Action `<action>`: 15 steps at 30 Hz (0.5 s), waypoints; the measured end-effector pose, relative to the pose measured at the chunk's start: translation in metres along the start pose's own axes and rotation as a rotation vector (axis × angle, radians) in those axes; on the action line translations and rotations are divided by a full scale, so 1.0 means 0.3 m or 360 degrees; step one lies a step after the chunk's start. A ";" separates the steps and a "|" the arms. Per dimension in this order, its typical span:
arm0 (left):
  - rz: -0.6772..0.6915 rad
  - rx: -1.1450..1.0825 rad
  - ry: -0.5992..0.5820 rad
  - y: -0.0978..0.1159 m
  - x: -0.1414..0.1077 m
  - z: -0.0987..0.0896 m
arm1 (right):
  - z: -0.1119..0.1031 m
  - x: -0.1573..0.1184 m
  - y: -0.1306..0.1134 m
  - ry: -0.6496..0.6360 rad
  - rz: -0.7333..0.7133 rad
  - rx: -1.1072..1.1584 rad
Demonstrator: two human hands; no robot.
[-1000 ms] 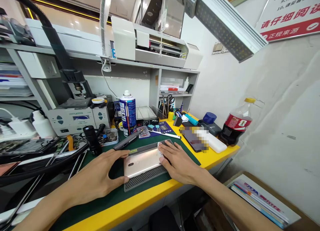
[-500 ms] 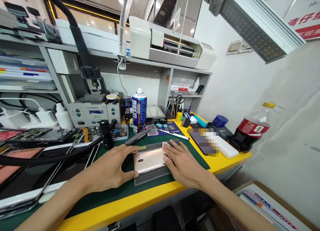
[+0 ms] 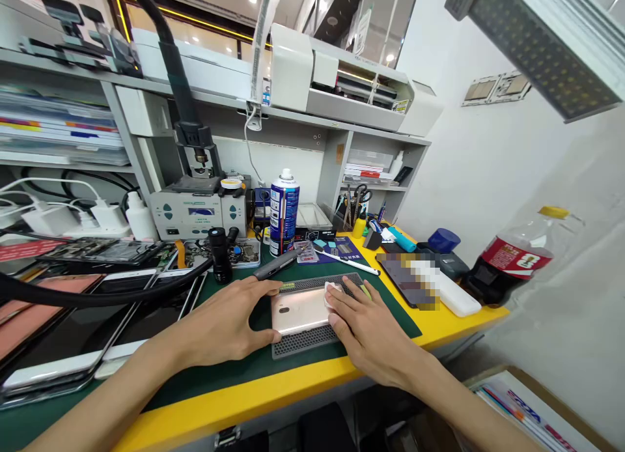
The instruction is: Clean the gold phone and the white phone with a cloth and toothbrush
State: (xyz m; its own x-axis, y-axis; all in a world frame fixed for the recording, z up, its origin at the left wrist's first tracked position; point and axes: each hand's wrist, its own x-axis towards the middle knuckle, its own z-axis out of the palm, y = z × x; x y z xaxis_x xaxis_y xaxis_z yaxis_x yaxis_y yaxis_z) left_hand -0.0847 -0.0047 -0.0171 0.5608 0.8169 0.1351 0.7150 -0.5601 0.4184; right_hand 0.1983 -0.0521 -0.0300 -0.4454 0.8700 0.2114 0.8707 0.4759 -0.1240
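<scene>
A pale gold phone [image 3: 300, 310] lies back side up on a grey perforated mat [image 3: 307, 340], its camera end toward the left. My left hand [image 3: 227, 318] holds that end, thumb on the near edge and fingers at the far edge. Under the fingertips of my right hand [image 3: 374, 328], a small folded white wipe [image 3: 331, 297] is pressed against the phone's back. The right hand covers the phone's other end. Just beyond the mat lie a dark grey pen-shaped tool [image 3: 278, 264] and a white stick-like tool [image 3: 349, 262].
A blue spray can [image 3: 284, 214] stands behind the mat, near a black flashlight [image 3: 221, 255] and a grey soldering station [image 3: 195, 214]. Several phones and tablets [image 3: 73, 328] are piled left. A dark phone [image 3: 403, 279] and cola bottle [image 3: 512, 256] are on the right.
The whole view has shifted, so everything appears farther right. My right hand and the wipe have slid slightly toward me on the phone; my left hand keeps its hold.
</scene>
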 end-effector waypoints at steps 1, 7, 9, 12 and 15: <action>-0.0002 -0.0006 0.0003 -0.006 0.000 0.004 | 0.001 0.012 0.003 -0.0005 -0.0013 -0.0002; -0.0012 0.0003 -0.0009 0.006 0.002 -0.008 | 0.014 0.090 -0.067 -0.0018 -0.0099 0.0038; -0.0017 0.0008 -0.0031 0.023 0.001 -0.021 | 0.012 0.092 -0.088 0.0004 -0.0142 0.0027; -0.0025 0.0015 -0.0039 0.038 -0.002 -0.031 | 0.001 0.059 -0.096 0.0025 -0.0195 -0.0027; -0.0024 0.0020 -0.0039 0.033 -0.004 -0.025 | -0.008 0.014 -0.086 0.0011 -0.0216 -0.0087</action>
State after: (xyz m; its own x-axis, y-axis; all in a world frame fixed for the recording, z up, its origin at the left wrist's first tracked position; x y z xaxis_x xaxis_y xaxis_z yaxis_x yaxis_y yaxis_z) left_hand -0.0814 -0.0102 -0.0063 0.5596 0.8219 0.1068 0.7287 -0.5492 0.4091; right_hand 0.1743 -0.0612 -0.0237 -0.5586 0.7971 0.2295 0.8126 0.5813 -0.0410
